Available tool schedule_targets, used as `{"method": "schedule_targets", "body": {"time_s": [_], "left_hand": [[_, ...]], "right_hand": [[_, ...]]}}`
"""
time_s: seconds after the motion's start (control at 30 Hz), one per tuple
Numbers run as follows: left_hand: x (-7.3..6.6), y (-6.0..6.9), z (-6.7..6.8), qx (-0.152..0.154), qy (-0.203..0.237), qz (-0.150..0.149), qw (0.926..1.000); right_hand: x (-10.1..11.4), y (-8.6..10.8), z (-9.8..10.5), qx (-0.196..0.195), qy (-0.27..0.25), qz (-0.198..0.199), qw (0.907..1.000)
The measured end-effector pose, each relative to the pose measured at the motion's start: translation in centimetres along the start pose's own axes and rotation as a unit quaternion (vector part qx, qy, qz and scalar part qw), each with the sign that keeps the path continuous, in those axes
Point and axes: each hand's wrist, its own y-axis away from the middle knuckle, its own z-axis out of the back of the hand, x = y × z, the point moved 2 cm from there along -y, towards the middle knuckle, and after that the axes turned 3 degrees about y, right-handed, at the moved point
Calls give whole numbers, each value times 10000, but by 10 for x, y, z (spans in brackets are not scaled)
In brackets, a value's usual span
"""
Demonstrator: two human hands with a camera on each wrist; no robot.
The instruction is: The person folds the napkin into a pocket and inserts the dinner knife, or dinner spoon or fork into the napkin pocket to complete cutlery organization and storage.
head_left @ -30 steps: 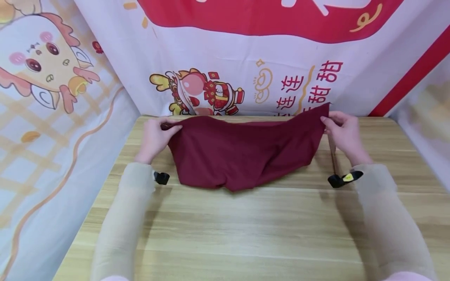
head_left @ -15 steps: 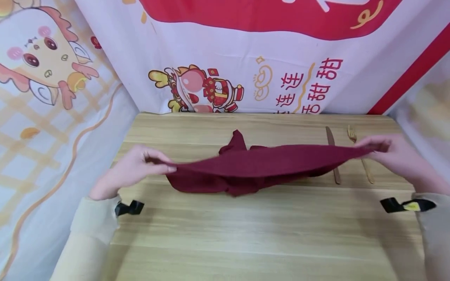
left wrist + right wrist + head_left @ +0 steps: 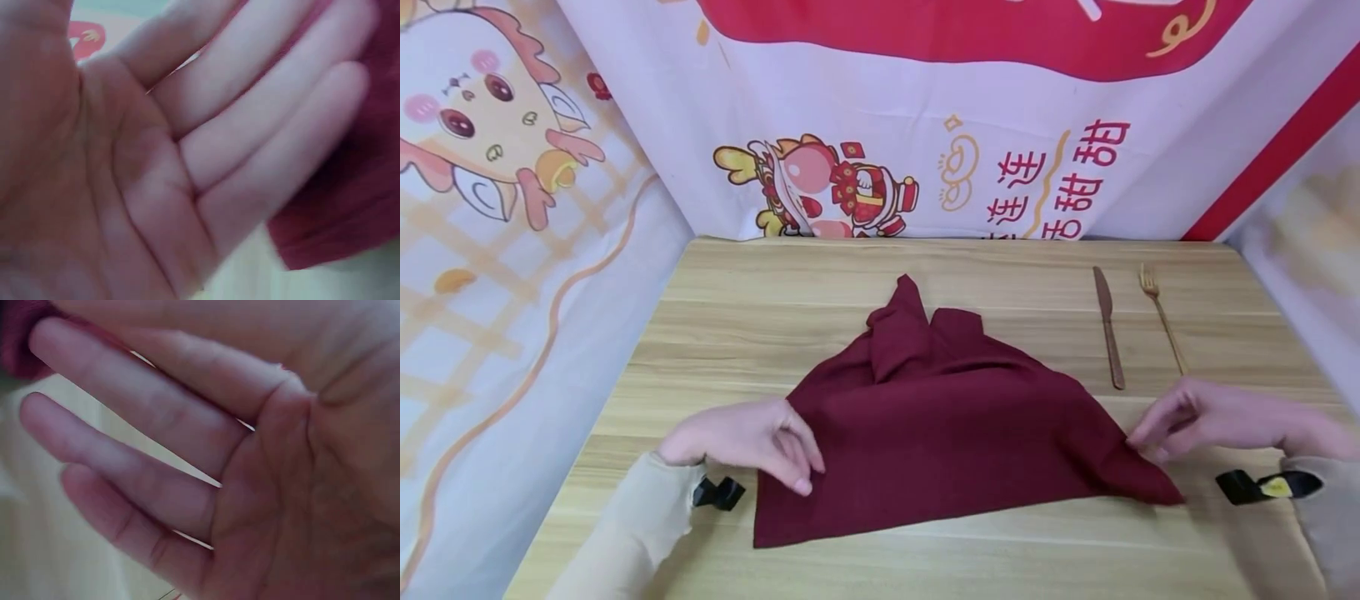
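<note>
A dark red cloth napkin (image 3: 940,442) lies spread over the table, its far part rising in crumpled folds. My left hand (image 3: 752,442) hovers over or rests on the napkin's left side, fingers loosely bent and holding nothing. The left wrist view shows the palm and long fingers with red cloth (image 3: 350,206) beyond. At the right edge, my right hand (image 3: 1210,425) has thumb and fingertips against the cloth, whose near right corner juts past them. In the right wrist view the fingers (image 3: 137,400) are nearly straight, and a bit of red fabric (image 3: 15,337) shows at the tips.
A knife (image 3: 1108,329) and a gold-coloured fork (image 3: 1163,321) lie on the wooden table (image 3: 760,283) to the right, the fork handle ending near my right hand. Printed curtains (image 3: 662,108) stand at the back and both sides.
Both hands have lowered toward me, bringing the napkin's near edge down from the air onto the table. The left hand has let go of its corner; the knife and fork have come into view.
</note>
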Motion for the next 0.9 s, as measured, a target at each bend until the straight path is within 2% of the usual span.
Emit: {"method": "schedule_targets", "body": {"time_s": [0.07, 0.13, 0.17, 0.23, 0.3, 0.37, 0.4, 0.5, 0.6, 0.67, 0.73, 0.8, 0.9], "left_hand": [[-6, -7, 9, -606, -234, -223, 9976], [-14, -14, 20, -1466, -649, -520, 9857], [-18, -18, 24, -1921, -911, -636, 9751], [-24, -28, 30, -2637, -1449, -793, 9504], [-27, -40, 32, -2960, -1925, -836, 9318], [-26, -55, 29, -2928, -2447, -800, 9209], [-23, -62, 26, -2795, -2660, -805, 9190], [-14, -78, 14, -2346, -3035, -606, 9215], [-5, -85, 4, -1956, -3059, -357, 9311], [-3, -86, 0, -1783, -3018, -257, 9362], [-2, -85, -2, -1718, -3027, -189, 9373], [-3, -84, -1, -1756, -3061, -115, 9356], [-3, -80, 2, -1841, -3124, 195, 9317]], "right_hand": [[8, -5, 5, -329, 278, -131, 9990], [20, -12, 11, -930, 788, -297, 9921], [26, -18, 14, -1288, 1064, -431, 9850], [37, -33, 18, -2042, 1564, -752, 9634], [47, -54, 18, -2607, 1878, -828, 9434], [52, -79, 15, -2871, 2190, -699, 9299], [52, -91, 12, -2863, 2266, -599, 9291], [49, -127, -4, -2570, 2543, -211, 9321], [41, -154, -21, -1968, 2699, -132, 9425], [38, -163, -29, -1608, 2895, -164, 9434], [35, -167, -33, -1318, 2978, -314, 9450], [33, -169, -36, -1183, 3029, -424, 9447], [29, -168, -36, -1189, 3046, -520, 9436]]}}
